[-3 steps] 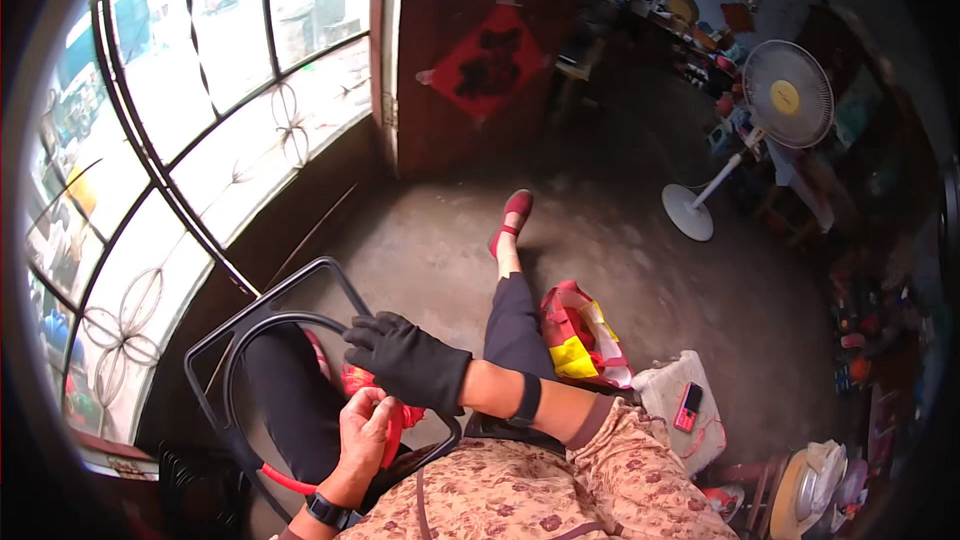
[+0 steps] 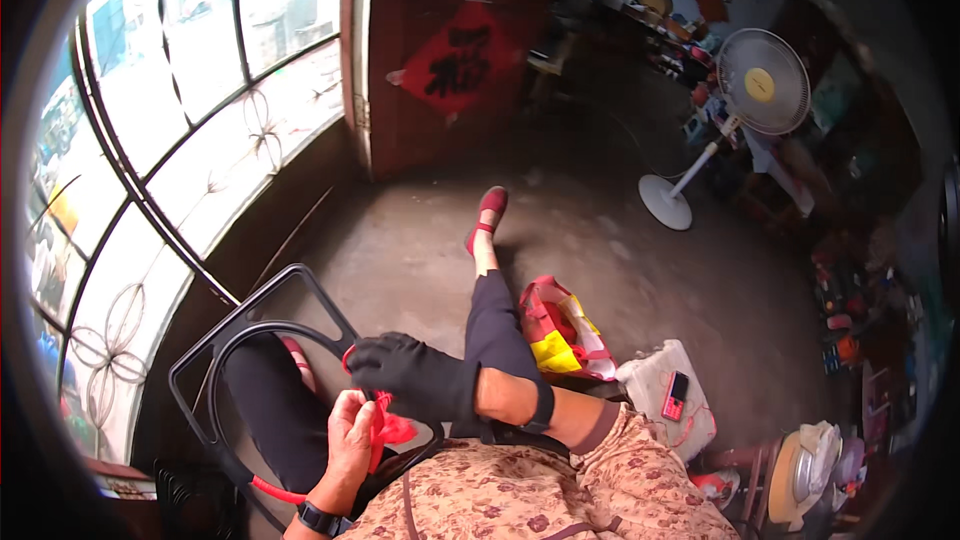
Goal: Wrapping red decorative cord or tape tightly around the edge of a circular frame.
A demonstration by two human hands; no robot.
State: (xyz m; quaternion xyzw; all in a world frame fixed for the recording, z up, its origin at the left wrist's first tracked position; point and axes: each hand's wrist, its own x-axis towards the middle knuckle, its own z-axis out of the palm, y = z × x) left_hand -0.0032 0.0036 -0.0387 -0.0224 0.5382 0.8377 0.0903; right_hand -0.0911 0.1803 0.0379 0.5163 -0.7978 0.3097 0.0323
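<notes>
1. Sitting posture seen from the head view: the person's two legs in dark trousers run forward over a grey concrete floor (image 2: 420,240), one foot in a red shoe (image 2: 488,210) stretched well ahead.
2. Left hand (image 2: 350,435), bare, with a dark wristwatch (image 2: 318,518) at the wrist, is closed in a pinch on a strip of red material (image 2: 392,430); the fingers curl around it just above the lap.
3. Right hand (image 2: 415,375), in a black glove, lies across and just above the left hand. Its fingers are bent over the same red material and touch it near the frame; how firmly it grips cannot be told, since the glove hides the fingertips.
4. Black frame (image 2: 245,315), a rounded rectangle with a round hoop inside it, rests tilted against the left leg and the lap. Red wrapping covers the lower stretch of the hoop (image 2: 275,490); the rest shows black.
5. Red material sits between both hands, touching the hoop at the near right side of the frame.
6. To the right of the right leg, on the floor: a red and yellow bag (image 2: 560,335), then a pale cloth bundle (image 2: 660,380) with a small red phone (image 2: 676,396) lying on it.
7. Farther off, right: a white pedestal fan (image 2: 762,82) standing upright.
8. Left side: large window panes with curved metal bars (image 2: 150,170).
</notes>
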